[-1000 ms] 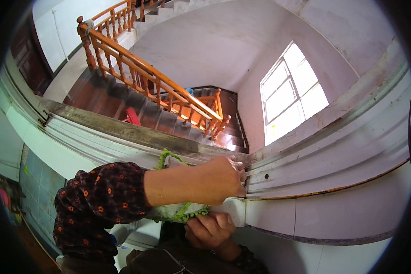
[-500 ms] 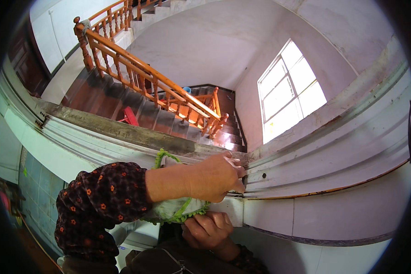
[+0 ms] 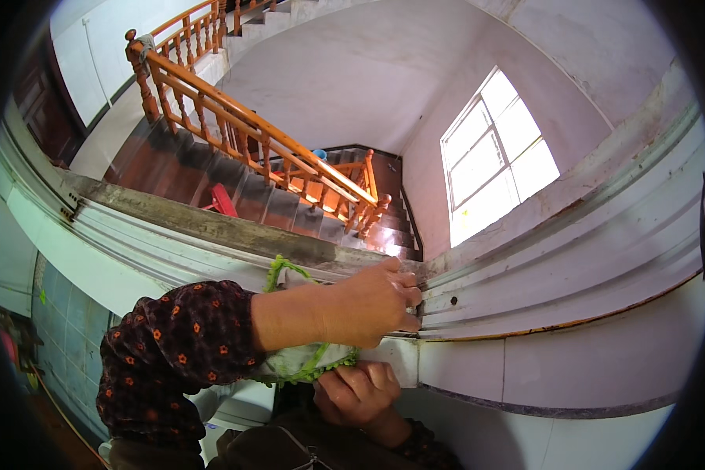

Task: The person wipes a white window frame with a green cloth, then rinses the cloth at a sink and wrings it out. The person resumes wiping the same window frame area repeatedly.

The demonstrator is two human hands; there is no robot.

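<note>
My left hand (image 3: 372, 301) reaches across from the left in a dark sleeve with orange flowers. Its bent fingers press into the corner of the white window frame (image 3: 556, 270); anything under them is hidden. A pale cloth (image 3: 301, 360) with a bright green frilled edge lies beneath my left forearm, and a looped bit of its trim (image 3: 274, 270) shows beyond the arm. Just below, my right hand (image 3: 359, 394) is closed, knuckles up, at the cloth's right edge and appears to grip it. Its fingertips are out of sight.
A grooved frame track and rough sill (image 3: 204, 223) run across in front of me. Beyond are dark stairs with an orange wooden railing (image 3: 251, 121), a red dustpan-like object (image 3: 223, 200) and a bright window (image 3: 497, 157). White tiles (image 3: 548, 372) line the wall at right.
My left hand has shifted slightly, its fingers still at the frame corner. My right hand has turned a little beside the cloth. The cloth has barely moved.
</note>
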